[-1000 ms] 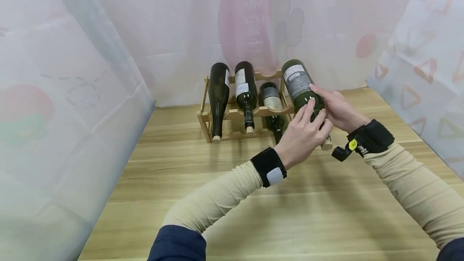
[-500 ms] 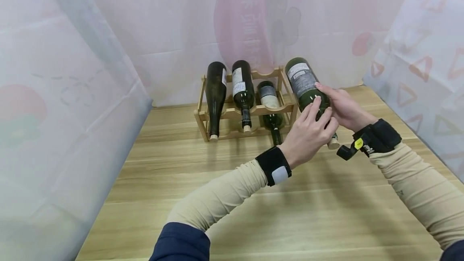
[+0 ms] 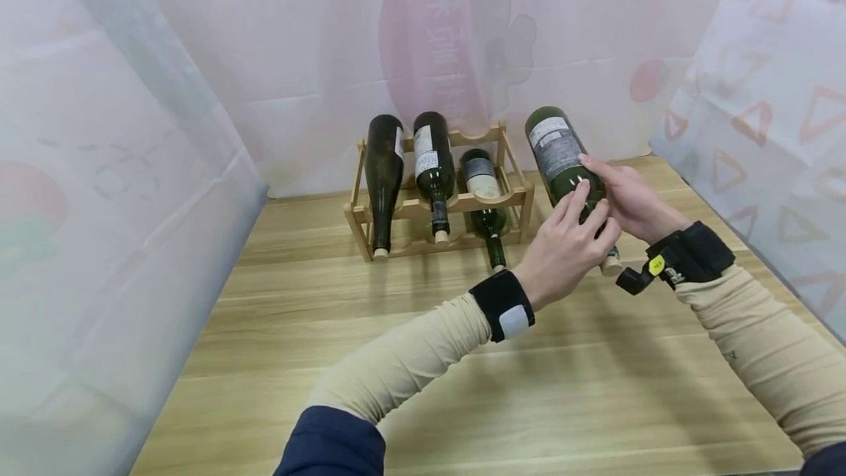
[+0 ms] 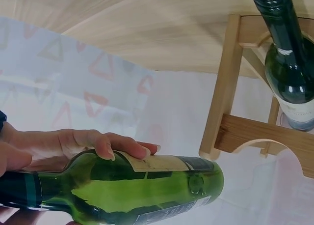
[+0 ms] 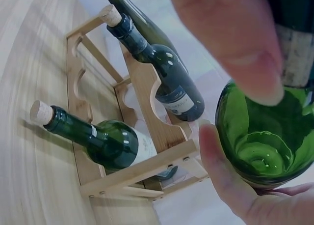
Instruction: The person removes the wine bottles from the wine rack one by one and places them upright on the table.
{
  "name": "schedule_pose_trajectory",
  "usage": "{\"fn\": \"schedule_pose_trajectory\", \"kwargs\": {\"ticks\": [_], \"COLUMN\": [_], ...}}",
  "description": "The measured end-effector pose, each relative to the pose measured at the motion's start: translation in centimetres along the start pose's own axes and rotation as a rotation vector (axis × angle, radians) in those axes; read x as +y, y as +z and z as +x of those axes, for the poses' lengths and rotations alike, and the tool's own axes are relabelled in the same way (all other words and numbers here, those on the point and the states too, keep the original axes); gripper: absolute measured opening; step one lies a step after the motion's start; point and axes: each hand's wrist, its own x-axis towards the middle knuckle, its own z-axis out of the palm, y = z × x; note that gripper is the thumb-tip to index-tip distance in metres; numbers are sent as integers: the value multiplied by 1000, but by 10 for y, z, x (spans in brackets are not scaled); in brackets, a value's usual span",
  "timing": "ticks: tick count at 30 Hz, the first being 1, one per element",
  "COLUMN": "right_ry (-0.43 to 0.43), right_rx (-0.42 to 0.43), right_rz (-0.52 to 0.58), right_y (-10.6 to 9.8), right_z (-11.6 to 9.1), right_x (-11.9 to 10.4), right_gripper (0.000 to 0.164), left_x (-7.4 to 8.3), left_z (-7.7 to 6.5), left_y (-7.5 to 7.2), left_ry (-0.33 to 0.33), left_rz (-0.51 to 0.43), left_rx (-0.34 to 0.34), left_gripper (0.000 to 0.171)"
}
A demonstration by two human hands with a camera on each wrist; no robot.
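A green wine bottle point(image 3: 558, 149) with a cork tilts in the air just right of the wooden rack, its base up and away and its neck toward me. My right hand point(image 3: 636, 200) grips it from the right side, its fingers along the body in the left wrist view. My left hand point(image 3: 565, 244) holds the shoulder and neck from the near left, hiding much of the neck. In the left wrist view the bottle point(image 4: 142, 185) lies sideways, apart from the rack. Through the right wrist view, its green glass point(image 5: 265, 146) shows between thumb and fingers.
The two-tier wooden rack point(image 3: 476, 202) stands at the back of the table point(image 3: 297, 344). Two dark corked bottles point(image 3: 385, 175) lie on its upper tier, and another bottle point(image 3: 489, 222) lies on the lower tier at right. Printed sheets point(image 3: 317, 57) wall the back and sides.
Both hands have carried the green wine bottle rightward, off the rack's right end, opening a gap. The camera view has shifted slightly. The other bottles keep their places in the rack.
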Motion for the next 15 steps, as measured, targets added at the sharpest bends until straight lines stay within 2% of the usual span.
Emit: {"fn": "schedule_pose_trajectory", "kwargs": {"ticks": [15], "right_ry": [-7], "right_rx": [68], "right_rz": [-67], "right_y": [-13], "right_z": [-9], "right_x": [-1], "right_gripper": [31], "left_x": [12], "left_z": [8], "left_y": [6], "left_ry": [-3], "left_rz": [11], "left_rx": [20], "left_gripper": [31]}}
